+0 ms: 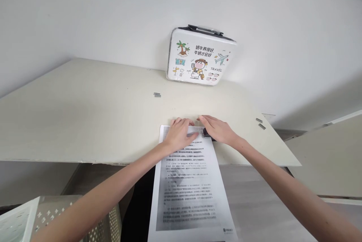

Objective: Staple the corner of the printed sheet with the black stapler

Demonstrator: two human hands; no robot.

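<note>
Sheets of printed paper [186,193] lie with their top end on the table and the lower end past its front edge. My left hand [178,135] rests flat on the top of the paper, fingers stretched and thumb apart. At the paper's upper right corner, a black stapler [206,133] sits over the edge. My right hand [219,129] is closed on the stapler from above and covers most of it. Whether its jaws are pressed together is hidden.
A white case with cartoon prints [201,57] leans on the wall behind the table [85,110]. Small grey staple strips [157,94] lie mid-table, and more staple strips [260,123] sit near its right edge. A white perforated basket [45,212] stands below at the left.
</note>
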